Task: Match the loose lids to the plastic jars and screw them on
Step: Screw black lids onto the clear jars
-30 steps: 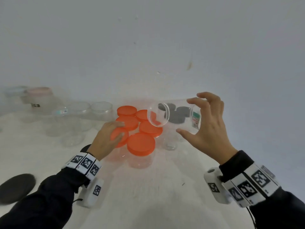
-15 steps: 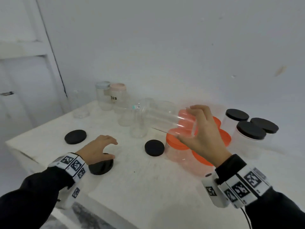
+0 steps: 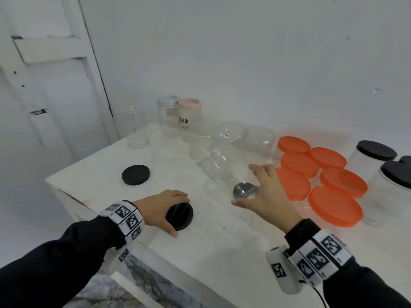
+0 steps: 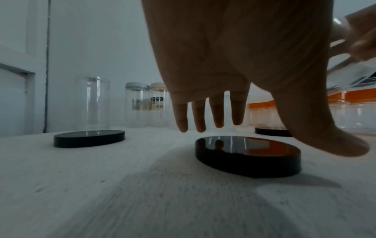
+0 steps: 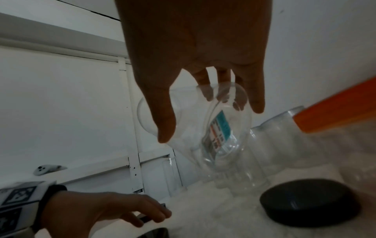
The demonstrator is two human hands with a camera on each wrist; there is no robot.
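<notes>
My right hand (image 3: 269,196) grips a clear, lidless plastic jar (image 3: 222,167) by its base and holds it tilted above the table, mouth pointing to the far left; its label shows in the right wrist view (image 5: 217,133). A loose black lid (image 3: 244,190) lies on the table below it, seen through the jar. My left hand (image 3: 160,205) hovers over another black lid (image 3: 180,215) near the table's front edge. Its fingers are spread and the thumb is beside the rim (image 4: 248,154). A third black lid (image 3: 135,174) lies further left.
Several open clear jars (image 3: 259,138) stand at the back, beside two tall lidded jars (image 3: 190,116). Orange-lidded jars (image 3: 335,205) crowd the right, with black-lidded jars (image 3: 375,156) beyond them. The table's corner and left edge (image 3: 57,185) are close to my left hand.
My right hand has carried the jar left and down, away from the orange-lidded jars, to above the middle black lid. My left hand has moved from the orange lids onto the near black lid.
</notes>
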